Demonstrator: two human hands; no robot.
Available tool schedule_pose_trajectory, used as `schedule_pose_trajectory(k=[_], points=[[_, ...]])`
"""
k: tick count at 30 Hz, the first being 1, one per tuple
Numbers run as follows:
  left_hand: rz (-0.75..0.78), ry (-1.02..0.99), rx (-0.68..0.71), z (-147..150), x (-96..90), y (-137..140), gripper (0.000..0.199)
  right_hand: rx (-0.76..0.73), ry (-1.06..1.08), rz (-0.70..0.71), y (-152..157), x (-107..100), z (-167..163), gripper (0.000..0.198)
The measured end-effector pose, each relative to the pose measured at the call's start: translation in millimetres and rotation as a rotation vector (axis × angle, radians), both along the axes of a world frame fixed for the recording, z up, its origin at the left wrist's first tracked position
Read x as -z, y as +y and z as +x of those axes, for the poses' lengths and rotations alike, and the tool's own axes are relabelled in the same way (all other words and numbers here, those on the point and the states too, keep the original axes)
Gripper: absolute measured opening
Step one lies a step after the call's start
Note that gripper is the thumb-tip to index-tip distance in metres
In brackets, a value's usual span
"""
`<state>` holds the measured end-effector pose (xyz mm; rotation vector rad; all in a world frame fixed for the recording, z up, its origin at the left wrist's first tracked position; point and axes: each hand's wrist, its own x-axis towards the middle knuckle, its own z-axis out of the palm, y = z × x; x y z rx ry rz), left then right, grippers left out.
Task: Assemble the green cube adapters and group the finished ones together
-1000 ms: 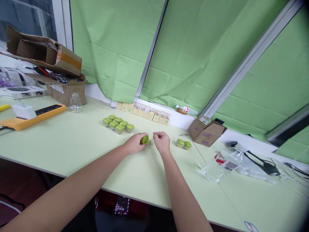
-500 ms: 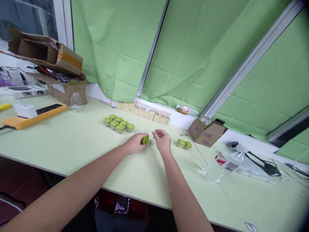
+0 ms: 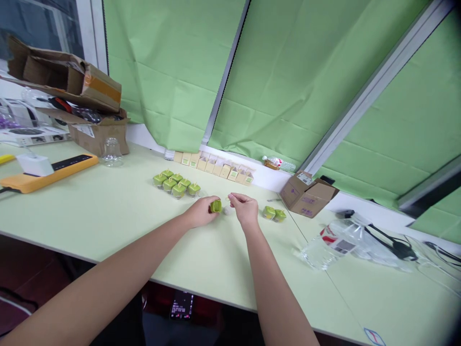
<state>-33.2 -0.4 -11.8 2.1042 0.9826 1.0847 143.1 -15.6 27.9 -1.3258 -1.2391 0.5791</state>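
My left hand point(image 3: 203, 212) is closed around a small green lid point(image 3: 216, 206), its hollow side turned toward me. To the right of it, my right hand point(image 3: 245, 208) pinches thumb and forefinger together above the table. A tiny pale bit shows at those fingertips, too small to name. Between the two hands a small whitish, see-through thing point(image 3: 226, 210) rests on the tabletop. Beyond my left hand stands a cluster of several small clear cups with green lids point(image 3: 178, 190), pale loops on top. Two more green-lidded cups point(image 3: 274, 214) sit right of my right hand.
Small cardboard boxes point(image 3: 212, 164) line the wall. An opened carton point(image 3: 306, 194) and a large clear bottle point(image 3: 333, 242) stand at the right. An orange power strip point(image 3: 50, 175), a clear jar point(image 3: 111, 153) and stacked cartons point(image 3: 97, 137) occupy the left.
My right hand's thumb and forefinger have come closer together in a pinch. My left hand keeps the green lid in nearly the same place.
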Motion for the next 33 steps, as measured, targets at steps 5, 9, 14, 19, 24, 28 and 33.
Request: schedule_pose_trajectory(k=[5, 9, 14, 19, 24, 28, 33], points=[[-0.018, -0.011, 0.005, 0.0, 1.0, 0.7, 0.045, -0.043, 0.083, -0.062, 1.4, 1.4, -1.2, 0.034], [-0.024, -0.008, -0.004, -0.2, 1.1, 0.9, 0.045, -0.091, 0.210, -0.075, 1.2, 2.1, -2.8, 0.033], [-0.020, -0.006, -0.009, -0.6, -0.2, -0.1, 0.042, -0.093, 0.197, -0.089, 0.6, 3.7, -0.8, 0.039], [-0.016, -0.015, -0.003, -0.7, -0.1, 0.0, 0.044, -0.085, 0.200, -0.102, 1.3, 4.6, 0.3, 0.033], [-0.019, -0.021, -0.001, -0.7, 0.2, 0.3, 0.043, -0.115, 0.303, -0.136, -0.6, 0.7, -1.0, 0.027], [-0.036, -0.040, 0.007, -0.6, -0.3, -0.2, 0.043, -0.134, 0.393, -0.173, -3.3, -3.5, -2.0, 0.021], [-0.045, -0.042, -0.001, -0.7, -0.2, 0.1, 0.043, -0.189, 0.527, -0.249, -4.3, -5.6, 0.1, 0.016]])
